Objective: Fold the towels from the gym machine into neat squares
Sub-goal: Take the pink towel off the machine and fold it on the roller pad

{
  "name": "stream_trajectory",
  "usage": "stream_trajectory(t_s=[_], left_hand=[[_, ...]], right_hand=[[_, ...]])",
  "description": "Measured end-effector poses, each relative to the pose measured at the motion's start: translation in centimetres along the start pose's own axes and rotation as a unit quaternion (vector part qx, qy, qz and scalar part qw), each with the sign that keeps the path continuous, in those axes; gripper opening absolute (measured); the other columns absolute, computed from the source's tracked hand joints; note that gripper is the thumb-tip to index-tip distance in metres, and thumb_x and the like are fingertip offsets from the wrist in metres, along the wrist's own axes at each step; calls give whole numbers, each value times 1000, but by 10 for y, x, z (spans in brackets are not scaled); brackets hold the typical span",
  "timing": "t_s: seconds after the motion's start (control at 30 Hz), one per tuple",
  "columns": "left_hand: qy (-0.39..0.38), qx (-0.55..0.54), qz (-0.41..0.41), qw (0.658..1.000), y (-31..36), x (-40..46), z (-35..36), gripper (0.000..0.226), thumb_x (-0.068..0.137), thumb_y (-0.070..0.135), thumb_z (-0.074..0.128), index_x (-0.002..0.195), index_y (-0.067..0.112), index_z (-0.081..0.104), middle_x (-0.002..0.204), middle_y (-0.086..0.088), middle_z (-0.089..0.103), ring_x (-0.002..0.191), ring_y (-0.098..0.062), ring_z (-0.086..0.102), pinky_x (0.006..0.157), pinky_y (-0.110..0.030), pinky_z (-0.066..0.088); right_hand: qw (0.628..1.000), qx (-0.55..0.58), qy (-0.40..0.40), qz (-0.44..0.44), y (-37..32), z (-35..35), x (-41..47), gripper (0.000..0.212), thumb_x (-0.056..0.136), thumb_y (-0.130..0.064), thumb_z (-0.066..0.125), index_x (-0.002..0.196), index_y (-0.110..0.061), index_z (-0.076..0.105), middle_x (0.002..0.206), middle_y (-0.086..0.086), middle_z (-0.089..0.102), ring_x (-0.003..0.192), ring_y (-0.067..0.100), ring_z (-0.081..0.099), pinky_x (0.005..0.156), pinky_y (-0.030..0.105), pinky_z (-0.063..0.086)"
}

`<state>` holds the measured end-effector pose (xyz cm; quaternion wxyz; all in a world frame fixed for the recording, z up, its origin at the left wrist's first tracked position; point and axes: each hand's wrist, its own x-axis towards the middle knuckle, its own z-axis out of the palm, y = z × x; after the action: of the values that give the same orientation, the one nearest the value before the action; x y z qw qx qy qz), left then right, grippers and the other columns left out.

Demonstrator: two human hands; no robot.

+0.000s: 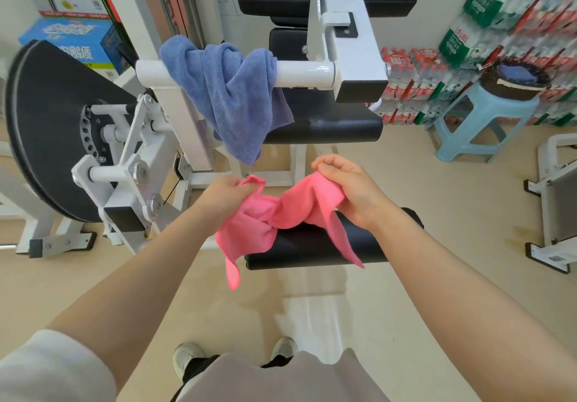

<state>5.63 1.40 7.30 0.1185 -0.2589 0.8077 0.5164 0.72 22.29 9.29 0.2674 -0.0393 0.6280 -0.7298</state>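
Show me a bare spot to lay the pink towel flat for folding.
The black seat pad beyond the white bar shows bare surface right of the hanging blue towel. The nearer black roller pad is narrow, under the pink towel held by the left hand and right hand. The blue stool is occupied.

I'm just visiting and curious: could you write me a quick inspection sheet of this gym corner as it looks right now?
Surface: black padded roller in front of the person; beige floor.
Job's things: pink towel bunched and unfolded, held in the air; blue towel draped over the machine's white bar.
Clutter: a dark basket holding blue cloth on a light blue stool.
Hands: left hand and right hand each have a grip on an end of the pink towel.
Cables: nothing seen.
Surroundings: stacked packs of bottled water on the right, cartons on the left.
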Motion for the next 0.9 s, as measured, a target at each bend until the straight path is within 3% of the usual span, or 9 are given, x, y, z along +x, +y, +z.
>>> stream_trajectory(t_s=[0.07,0.17,0.3,0.4,0.53,0.6,0.7,0.77,0.9], left_hand=[[5,-48,41,998,10,-7,2,31,90,42,53,89,15,68,82,-3,65,77,-18,57,74,-29,47],[-34,-139,81,986,20,-12,6,26,96,31,46,108,22,68,103,-5,69,92,-17,61,88,-32,49],[-66,-236,111,963,24,-15,15,32,96,22,46,114,3,64,114,-18,66,100,-22,61,94,-35,48],[-49,-224,77,970,25,-14,23,44,92,41,49,104,4,68,104,-20,68,91,-24,61,89,-40,49],[-58,-144,62,986,25,-13,29,69,69,72,44,83,9,66,79,-13,57,75,-20,52,74,-35,38],[-81,-145,76,983,23,-15,33,60,76,66,38,83,13,65,81,-14,59,72,-19,55,72,-34,40],[-106,-196,88,971,19,-14,38,43,98,45,29,91,27,67,95,-6,71,92,-16,65,85,-31,49],[-128,-246,93,956,17,-13,39,41,102,33,25,98,22,65,89,0,71,85,-9,67,74,-21,53],[-180,-326,74,925,20,-17,43,35,101,21,31,102,7,62,82,0,74,77,-7,69,63,-17,53]], right_hand=[[996,49,-73,11,-5,2,-2,16,86,-5,47,87,-13,62,69,-5,66,60,9,59,50,17,49],[985,78,-153,29,-9,5,-3,32,74,1,47,100,-13,60,84,-1,71,70,10,68,56,21,56],[980,-184,-66,-46,-5,18,-2,13,86,-5,62,82,-17,62,60,-7,68,58,3,63,56,22,51],[942,-321,-18,-100,-2,23,-2,12,80,-19,70,70,-14,66,50,-8,57,44,2,51,56,32,47],[917,-360,-5,-169,-3,28,-2,15,81,-22,70,75,-8,69,76,-8,48,68,2,47,74,25,43],[931,-326,-8,-167,-2,27,-1,18,85,-21,64,75,-7,64,75,-2,52,71,9,49,74,32,44],[939,-300,-23,-169,0,21,0,12,86,-25,55,74,-23,58,71,-10,55,71,7,51,72,32,43],[932,-317,-49,-172,-1,21,-2,10,87,-23,55,78,-29,57,75,-14,57,76,6,52,77,30,44],[945,-276,-71,-163,-2,26,-1,9,90,-11,56,86,-17,61,80,-13,59,82,5,54,84,27,44]])
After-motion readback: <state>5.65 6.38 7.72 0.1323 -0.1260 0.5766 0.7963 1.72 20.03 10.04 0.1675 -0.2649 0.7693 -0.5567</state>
